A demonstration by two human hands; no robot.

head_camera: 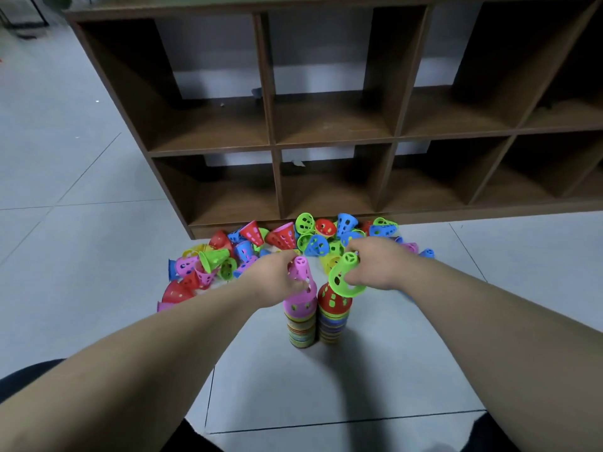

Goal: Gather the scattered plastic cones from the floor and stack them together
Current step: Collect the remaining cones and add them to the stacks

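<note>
Pink cone (301,272) pinched in the person's left hand (277,275), narrow end up, directly over the left stack (301,324) and touching its pink top. Right hand (375,265) grips a green cone (346,277) near the narrow end, tilted, its wide rim overlapping the red cone (332,298) that tops the right stack (331,327). Both stacks upright, just beside each other on the grey floor (391,353). Loose cones (280,238) heaped behind the hands against the base of the brown shelf unit (270,148), spreading left. Bare tile in front of the stacks and to the right; shelf closes the far side.
</note>
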